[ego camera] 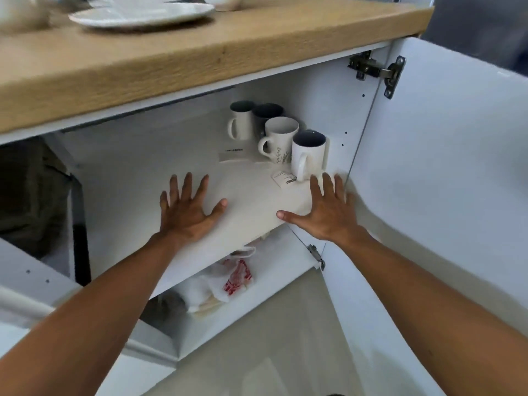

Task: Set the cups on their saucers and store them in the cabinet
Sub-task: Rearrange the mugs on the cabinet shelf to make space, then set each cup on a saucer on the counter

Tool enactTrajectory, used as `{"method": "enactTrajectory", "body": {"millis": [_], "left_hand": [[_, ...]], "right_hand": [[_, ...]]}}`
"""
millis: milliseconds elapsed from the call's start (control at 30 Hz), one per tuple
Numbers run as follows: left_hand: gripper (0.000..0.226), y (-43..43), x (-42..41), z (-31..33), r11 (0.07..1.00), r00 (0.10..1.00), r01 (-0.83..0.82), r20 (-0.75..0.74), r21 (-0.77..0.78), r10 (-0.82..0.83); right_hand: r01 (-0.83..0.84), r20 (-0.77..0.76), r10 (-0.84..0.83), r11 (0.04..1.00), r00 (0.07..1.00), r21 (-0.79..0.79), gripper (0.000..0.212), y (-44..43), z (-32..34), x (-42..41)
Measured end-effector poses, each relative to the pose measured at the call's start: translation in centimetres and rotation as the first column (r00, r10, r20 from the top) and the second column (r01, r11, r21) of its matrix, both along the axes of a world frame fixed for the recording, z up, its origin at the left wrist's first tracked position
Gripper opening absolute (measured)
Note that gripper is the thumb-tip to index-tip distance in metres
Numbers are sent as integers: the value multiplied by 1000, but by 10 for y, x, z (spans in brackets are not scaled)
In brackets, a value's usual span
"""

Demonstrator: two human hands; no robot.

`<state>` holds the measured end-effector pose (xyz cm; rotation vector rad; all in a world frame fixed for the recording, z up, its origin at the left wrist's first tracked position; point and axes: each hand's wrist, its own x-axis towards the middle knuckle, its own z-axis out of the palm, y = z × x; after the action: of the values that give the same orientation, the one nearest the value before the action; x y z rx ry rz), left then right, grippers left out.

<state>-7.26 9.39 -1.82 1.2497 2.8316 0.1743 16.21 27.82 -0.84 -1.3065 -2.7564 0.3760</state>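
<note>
- Left hand and right hand – fingers spread flat on the shelf, holding nothing.
- Mugs beyond the right fingers – hard, breakable; take by the handle.

You've got a matt, grainy wood countertop over a smooth white laminate-looking shelf. The mugs and the plate up top look like glossy glazed ceramic, the hinge is dull metal, and the bag below is crinkly plastic.
</note>
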Motion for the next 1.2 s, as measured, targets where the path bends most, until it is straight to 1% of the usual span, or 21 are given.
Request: {"method": "enactTrajectory", "body": {"millis": [200,300,367,533,633,833,900,1067,1200], "left_hand": [[90,-53,60,33,993,998,53,33,-108,-49],[95,-86,91,63,982,997,70,35,-176,-65],[95,-106,109,84,978,996,79,55,-195,-69],[84,-147,149,141,986,997,57,63,-157,-48],[85,-163,176,173,987,997,45,63,-153,-36],[84,-189,239,249,996,997,33,66,-83,-27],[84,-195,249,271,997,998,37,57,-66,-33],[86,-194,246,321,999,998,16,56,-33,-14],[87,-183,222,353,1000,999,3,45,15,-4]], "right_hand": [[-48,119,53,998,992,-47,128,-55,47,37],[-59,158,70,996,985,-74,126,-90,79,64],[-61,203,78,994,976,-86,124,-111,101,83],[-97,252,116,991,961,-89,123,-146,162,122],[-130,251,143,989,957,-68,123,-158,198,143],[-224,261,222,974,939,-25,128,-180,270,185],[-243,263,241,970,934,-24,127,-183,292,192],[-282,262,274,959,925,-8,125,-180,337,187],[-292,250,284,956,926,-3,125,-164,369,155]]}}
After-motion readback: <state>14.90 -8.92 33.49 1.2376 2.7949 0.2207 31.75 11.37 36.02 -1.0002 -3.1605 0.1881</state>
